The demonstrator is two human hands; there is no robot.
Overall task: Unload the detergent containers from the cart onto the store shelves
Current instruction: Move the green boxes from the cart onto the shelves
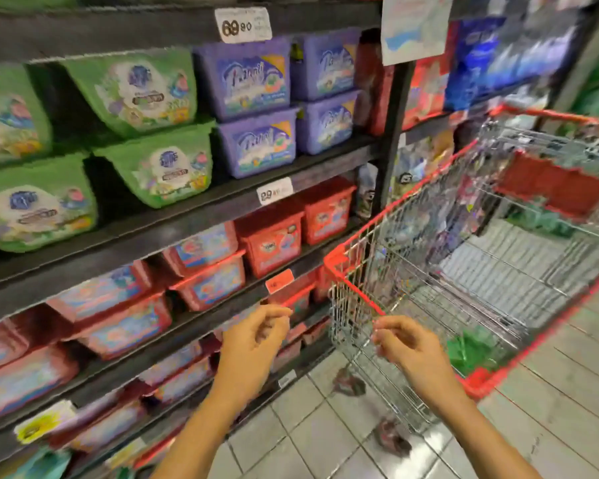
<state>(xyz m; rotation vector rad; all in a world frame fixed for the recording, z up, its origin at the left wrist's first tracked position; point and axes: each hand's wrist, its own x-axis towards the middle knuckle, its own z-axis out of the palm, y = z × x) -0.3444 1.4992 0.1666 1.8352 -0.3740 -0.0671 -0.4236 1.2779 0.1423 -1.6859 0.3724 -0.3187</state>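
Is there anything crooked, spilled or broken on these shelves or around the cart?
Nothing spilled or broken shows. The upper green tub sits tilted on the lower green tub, unlike the squarely stacked purple tubs beside them; the wide lens may exaggerate this.

Green tubs [146, 95], purple tubs [246, 81], red-rimmed cart [336, 264]

The white price tag [243, 25] on the top shelf edge [118, 27] reads 69 80, the lower tag [274, 191] 29 (smaller print blurred).

Green, purple and red detergent tubs [256, 143] stand stacked on dark shelves [187, 219] beside a wire cart [354, 289].
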